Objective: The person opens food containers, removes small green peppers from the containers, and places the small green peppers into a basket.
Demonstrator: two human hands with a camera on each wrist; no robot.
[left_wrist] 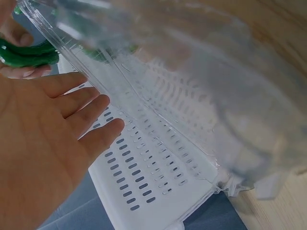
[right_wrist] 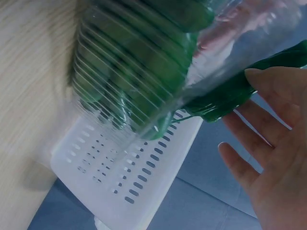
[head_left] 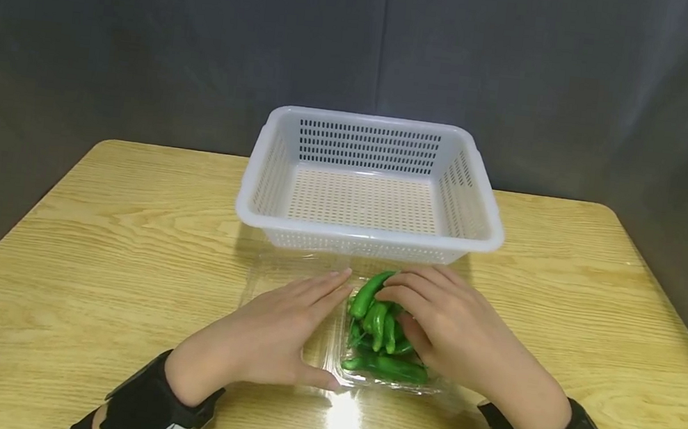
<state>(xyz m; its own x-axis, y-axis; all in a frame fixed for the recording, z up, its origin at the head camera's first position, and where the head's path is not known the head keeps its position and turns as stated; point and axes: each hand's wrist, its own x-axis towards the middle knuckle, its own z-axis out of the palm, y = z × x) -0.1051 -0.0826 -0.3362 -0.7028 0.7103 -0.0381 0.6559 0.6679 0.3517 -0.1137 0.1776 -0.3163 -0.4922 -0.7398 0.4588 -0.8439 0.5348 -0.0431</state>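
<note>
Green chili peppers (head_left: 379,326) lie in a pile inside a clear plastic clamshell box (head_left: 385,385), whose clear lid (head_left: 272,266) is folded out to the left. My right hand (head_left: 461,325) is over the right side of the pile. In the right wrist view its thumb and fingers hold a green pepper (right_wrist: 225,98), also visible in the left wrist view. My left hand (head_left: 271,336) is over the lid side, fingers extended toward the peppers and thumb near the box's front left corner. Nothing is in its grasp; whether it touches the plastic is unclear.
Behind the box stands a white perforated plastic basket (head_left: 367,233) with no contents visible. Both sit on a light wooden table (head_left: 109,232). A dark curtain (head_left: 211,40) hangs along the back and sides.
</note>
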